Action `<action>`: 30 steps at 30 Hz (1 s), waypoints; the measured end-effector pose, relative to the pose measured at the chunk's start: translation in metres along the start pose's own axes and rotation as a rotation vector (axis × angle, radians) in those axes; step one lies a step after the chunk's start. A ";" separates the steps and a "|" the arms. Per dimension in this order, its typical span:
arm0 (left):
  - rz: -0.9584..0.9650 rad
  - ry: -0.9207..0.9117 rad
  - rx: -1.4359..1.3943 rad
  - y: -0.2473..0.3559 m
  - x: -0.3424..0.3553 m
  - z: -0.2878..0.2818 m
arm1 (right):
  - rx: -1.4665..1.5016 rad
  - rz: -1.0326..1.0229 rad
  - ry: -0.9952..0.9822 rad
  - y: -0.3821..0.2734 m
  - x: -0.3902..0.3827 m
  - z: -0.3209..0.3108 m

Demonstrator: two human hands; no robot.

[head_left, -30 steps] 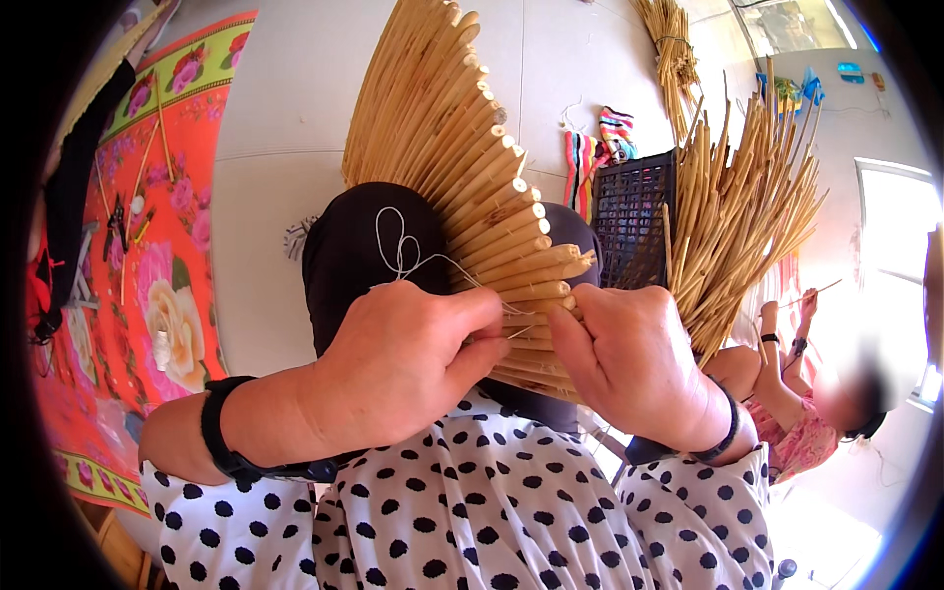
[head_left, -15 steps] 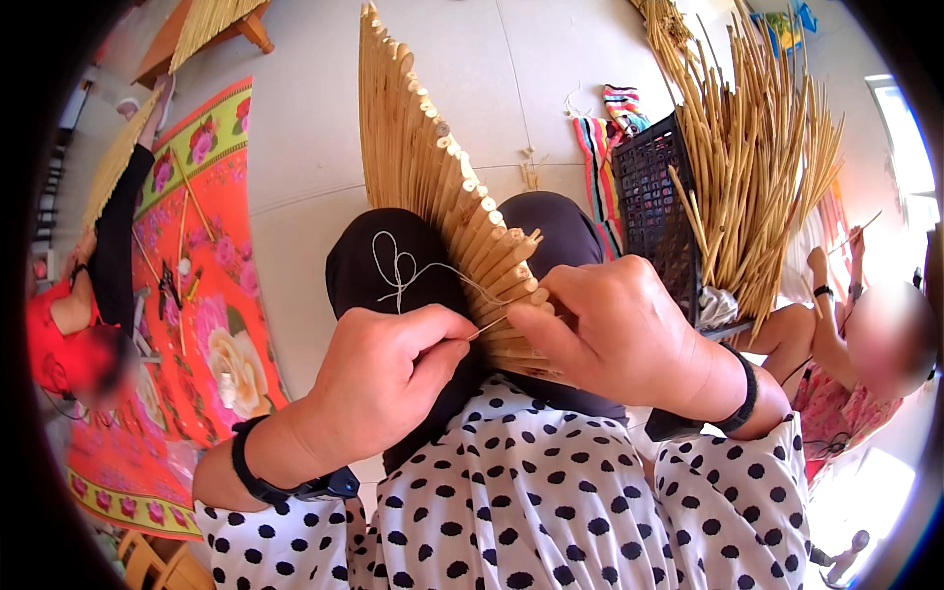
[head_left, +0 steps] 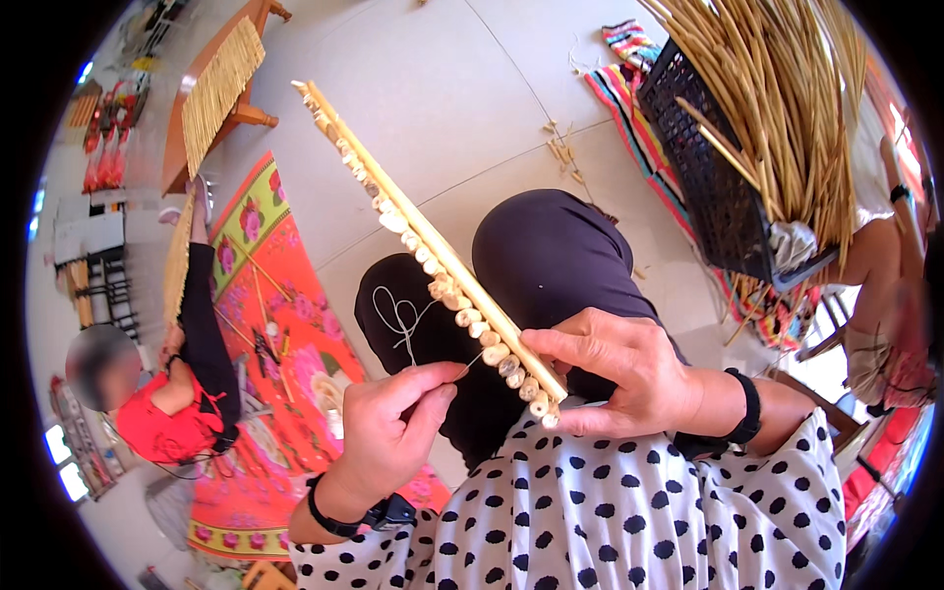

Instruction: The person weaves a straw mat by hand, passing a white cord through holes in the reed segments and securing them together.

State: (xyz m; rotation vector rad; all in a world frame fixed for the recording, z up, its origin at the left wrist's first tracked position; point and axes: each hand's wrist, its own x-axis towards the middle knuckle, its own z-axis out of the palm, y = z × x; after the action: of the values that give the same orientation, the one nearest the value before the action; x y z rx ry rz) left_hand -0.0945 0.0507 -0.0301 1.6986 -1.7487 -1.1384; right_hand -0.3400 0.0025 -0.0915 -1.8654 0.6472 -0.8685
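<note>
- Reed mat (head_left: 433,270) sits above the person's lap, seen almost edge-on, slanting from upper left down toward the right hand; its round cut ends form a bumpy row.
- A long, smooth stalk (head_left: 442,251) runs straight alongside those ends.
- Left hand (head_left: 388,418): thumb and forefinger are pressed together, pinching white thread (head_left: 398,329) just beside the mat; a short length stretches from the fingertips toward the row of ends.
- More thread lies in loose loops over the left knee of the dark trousers (head_left: 556,251).
- Right hand (head_left: 634,379): its grip is pinching the near, lower end of the mat, forefinger along the stalk and thumb by the last cut ends.
- Ahead to the right, a black crate (head_left: 688,147) holds many loose reeds (head_left: 787,108), with striped cloth (head_left: 634,133) beside it and cut scraps (head_left: 560,152) on the tiled floor (head_left: 413,118).
- On the left, a floral sheet (head_left: 305,344) covers part of the floor; a co-worker in red (head_left: 172,418) sits near it.
- Farther off, a pale reed panel (head_left: 221,88) lies against a brown wooden counter (head_left: 256,116).
</note>
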 end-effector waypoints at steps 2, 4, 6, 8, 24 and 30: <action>0.021 0.030 0.038 -0.002 0.001 0.001 | 0.045 -0.042 0.020 0.006 0.000 0.002; 0.058 0.049 0.057 -0.007 0.001 0.002 | 0.076 -0.070 0.043 0.010 -0.002 0.005; 0.063 0.052 0.087 -0.006 0.001 0.003 | 0.125 -0.100 0.063 0.015 -0.001 0.007; 0.106 0.051 0.125 -0.003 0.004 0.003 | 0.176 -0.131 0.075 0.020 0.001 0.009; 0.150 0.066 0.162 -0.007 0.016 0.008 | 0.332 -0.174 0.049 0.033 0.006 0.008; 0.165 0.041 0.188 -0.005 0.022 0.008 | 0.333 -0.182 0.063 0.035 0.006 0.011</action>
State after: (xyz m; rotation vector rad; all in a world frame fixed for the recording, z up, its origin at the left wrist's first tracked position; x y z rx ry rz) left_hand -0.1013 0.0324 -0.0433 1.6329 -1.9820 -0.8855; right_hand -0.3299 -0.0103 -0.1250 -1.6158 0.3478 -1.0861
